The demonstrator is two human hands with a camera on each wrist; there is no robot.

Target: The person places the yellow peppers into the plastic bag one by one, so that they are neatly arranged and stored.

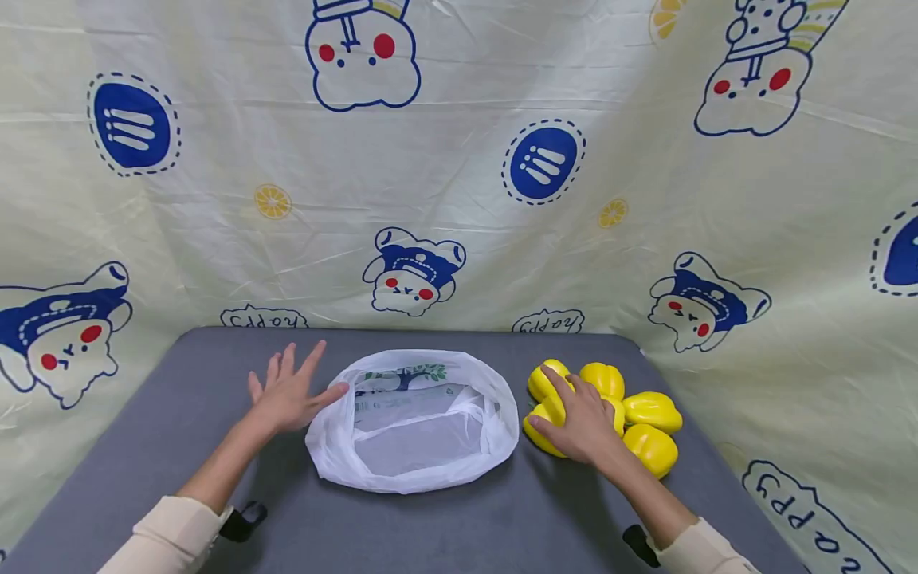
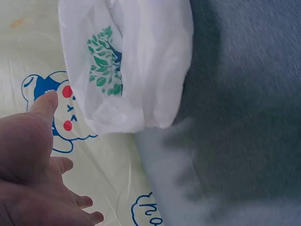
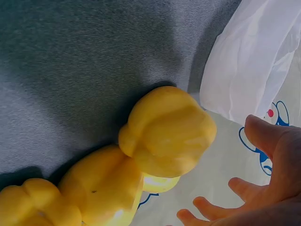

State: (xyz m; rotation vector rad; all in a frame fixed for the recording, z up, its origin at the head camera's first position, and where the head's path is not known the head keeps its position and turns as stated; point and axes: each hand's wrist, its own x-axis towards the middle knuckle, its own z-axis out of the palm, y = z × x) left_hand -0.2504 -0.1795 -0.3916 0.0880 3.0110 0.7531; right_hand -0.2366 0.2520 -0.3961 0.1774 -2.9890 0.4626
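A white plastic bag (image 1: 326, 446) stands on the grey table with its mouth held wide and its rim rolled outward. A green tree print shows on it. My left hand (image 1: 285, 400) is spread at the bag's left side, its thumb by the rim; whether it touches cannot be told. Several yellow bell peppers (image 1: 651, 450) lie grouped to the right of the bag. Over the nearer left ones hovers my right hand (image 1: 584, 422), fingers extended and apart, partly hiding them. In the right wrist view a gap shows between this hand and the closest bell pepper (image 3: 169, 134).
The grey table (image 1: 430, 530) ends at a far edge against a pale printed curtain (image 1: 459, 175), which also hangs along both sides. Dark straps (image 1: 244, 522) sit at the wrists below light sleeves (image 1: 175, 530).
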